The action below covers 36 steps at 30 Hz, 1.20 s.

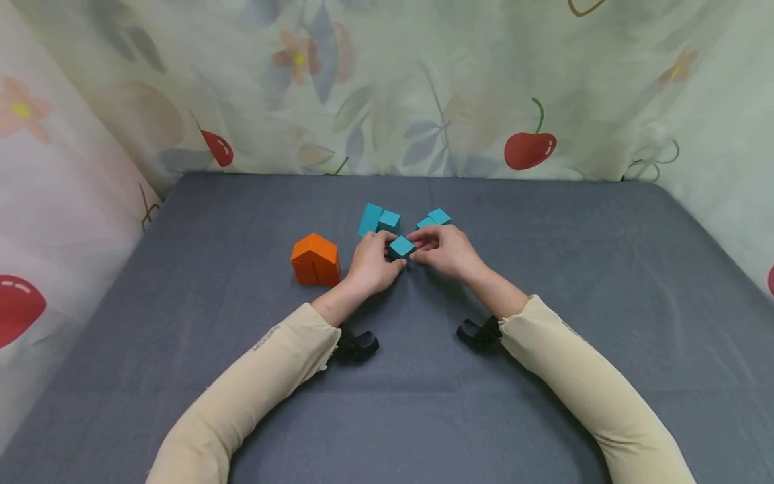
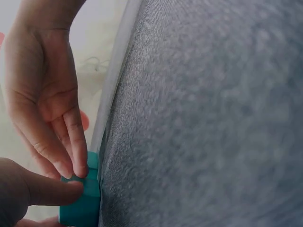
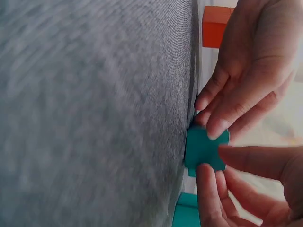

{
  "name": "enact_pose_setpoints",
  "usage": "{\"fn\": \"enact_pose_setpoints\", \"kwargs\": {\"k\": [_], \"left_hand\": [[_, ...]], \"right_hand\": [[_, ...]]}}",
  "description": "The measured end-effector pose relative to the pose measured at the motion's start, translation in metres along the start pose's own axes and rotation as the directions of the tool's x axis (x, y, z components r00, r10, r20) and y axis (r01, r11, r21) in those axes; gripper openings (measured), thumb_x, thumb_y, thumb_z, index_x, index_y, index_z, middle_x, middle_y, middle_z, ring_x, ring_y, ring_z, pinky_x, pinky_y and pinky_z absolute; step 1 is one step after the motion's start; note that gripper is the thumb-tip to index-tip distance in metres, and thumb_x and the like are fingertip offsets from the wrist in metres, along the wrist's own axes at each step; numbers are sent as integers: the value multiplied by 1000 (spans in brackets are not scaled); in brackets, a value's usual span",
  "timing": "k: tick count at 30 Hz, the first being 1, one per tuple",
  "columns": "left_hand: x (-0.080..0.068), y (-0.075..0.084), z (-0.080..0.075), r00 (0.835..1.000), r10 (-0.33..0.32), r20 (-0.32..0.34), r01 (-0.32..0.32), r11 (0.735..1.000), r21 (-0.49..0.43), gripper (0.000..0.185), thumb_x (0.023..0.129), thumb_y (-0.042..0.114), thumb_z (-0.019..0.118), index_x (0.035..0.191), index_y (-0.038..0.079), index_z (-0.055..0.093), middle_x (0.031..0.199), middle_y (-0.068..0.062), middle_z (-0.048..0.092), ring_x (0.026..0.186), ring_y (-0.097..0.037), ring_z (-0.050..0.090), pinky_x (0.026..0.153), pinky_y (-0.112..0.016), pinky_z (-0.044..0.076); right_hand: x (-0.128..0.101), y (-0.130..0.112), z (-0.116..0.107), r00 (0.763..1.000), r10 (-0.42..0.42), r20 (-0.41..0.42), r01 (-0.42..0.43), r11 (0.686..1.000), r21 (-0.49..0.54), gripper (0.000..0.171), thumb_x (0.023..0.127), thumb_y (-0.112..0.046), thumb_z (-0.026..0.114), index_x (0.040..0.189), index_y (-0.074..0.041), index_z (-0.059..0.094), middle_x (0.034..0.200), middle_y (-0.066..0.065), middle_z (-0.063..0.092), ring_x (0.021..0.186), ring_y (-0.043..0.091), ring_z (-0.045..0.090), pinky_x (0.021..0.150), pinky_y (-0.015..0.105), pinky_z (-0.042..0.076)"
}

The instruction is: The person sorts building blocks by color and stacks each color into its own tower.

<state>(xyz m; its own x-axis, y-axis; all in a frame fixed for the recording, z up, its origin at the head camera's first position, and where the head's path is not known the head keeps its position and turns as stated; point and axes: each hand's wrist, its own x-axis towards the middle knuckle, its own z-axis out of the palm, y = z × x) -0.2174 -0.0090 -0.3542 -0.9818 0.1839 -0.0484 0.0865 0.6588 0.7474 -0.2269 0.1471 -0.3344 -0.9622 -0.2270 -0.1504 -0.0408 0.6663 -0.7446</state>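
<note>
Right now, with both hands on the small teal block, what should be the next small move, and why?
Probably slide the teal block back toward the two teal pieces behind it. The left hand and right hand both pinch it on the grey cloth, and it lies apart from them.

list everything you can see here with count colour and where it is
teal block held in the fingers: 1, teal, table centre, pinched between both hands
teal blocks behind the left hand: 2, teal, touching each other, just beyond the held block
teal blocks behind the right hand: 2 as far as shows, teal, partly hidden by the fingers
orange blocks: 2 pressed side by side, orange, left of the hands
table cloth: 1, grey, covers the table
curtain: pale green with cherries and flowers, behind and at both sides
wrist cameras: 2, black, under the wrists
sleeves: 2, beige
left hand: 1, grips the held block
right hand: 1, grips the held block
</note>
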Motion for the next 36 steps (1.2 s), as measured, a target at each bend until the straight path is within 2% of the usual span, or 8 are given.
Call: {"fn": "enact_pose_setpoints", "kwargs": {"k": [8, 12, 22, 27, 32, 36], "left_hand": [[-8, 1, 0, 999, 45, -17, -45, 999, -31, 39, 90, 7, 64, 127, 1, 54, 118, -17, 54, 106, -30, 54, 95, -38, 48], [-14, 5, -1, 999, 40, 5, -40, 998, -53, 38, 88, 6, 67, 124, 3, 55, 119, -15, 56, 109, -29, 55, 97, -37, 48], [-20, 6, -3, 992, 72, 99, -69, 997, -37, 33, 89, 4, 66, 121, 3, 56, 122, -15, 57, 111, -28, 55, 99, -37, 47], [-19, 4, -2, 990, 84, 115, -79, 996, -47, 34, 89, 3, 66, 121, 2, 57, 122, -15, 57, 111, -28, 56, 99, -37, 47], [-17, 0, -3, 987, 95, 126, -90, 995, -46, 34, 88, 3, 67, 121, 2, 57, 122, -15, 57, 111, -27, 56, 99, -36, 47], [-16, -1, -4, 985, 94, 144, -90, 995, -35, 35, 88, 5, 67, 121, 2, 57, 122, -14, 57, 111, -27, 55, 99, -36, 47]], "right_hand": [[-8, 2, -4, 997, -64, 31, 65, 997, -46, 42, 90, -11, 66, 131, -7, 58, 103, 13, 63, 94, 26, 62, 78, 33, 53], [-13, 5, -7, 996, -78, 52, 81, 995, -50, 42, 89, -11, 68, 129, -6, 59, 101, 12, 64, 91, 23, 62, 76, 32, 53], [-25, 12, -8, 993, -82, 82, 84, 996, -29, 39, 87, -12, 71, 123, -3, 61, 111, 15, 65, 100, 26, 66, 82, 35, 56], [-25, 14, -8, 993, -80, 85, 82, 996, -28, 40, 87, -13, 71, 124, -2, 60, 112, 16, 66, 100, 26, 66, 81, 34, 56], [-23, 16, -13, 987, -99, 127, 99, 995, 8, 45, 86, -20, 73, 126, -3, 60, 117, 15, 65, 105, 26, 65, 85, 35, 56], [-21, 17, -20, 991, -94, 96, 89, 994, 62, 47, 87, -22, 72, 128, -3, 59, 122, 16, 63, 107, 28, 63, 89, 39, 54]]}}
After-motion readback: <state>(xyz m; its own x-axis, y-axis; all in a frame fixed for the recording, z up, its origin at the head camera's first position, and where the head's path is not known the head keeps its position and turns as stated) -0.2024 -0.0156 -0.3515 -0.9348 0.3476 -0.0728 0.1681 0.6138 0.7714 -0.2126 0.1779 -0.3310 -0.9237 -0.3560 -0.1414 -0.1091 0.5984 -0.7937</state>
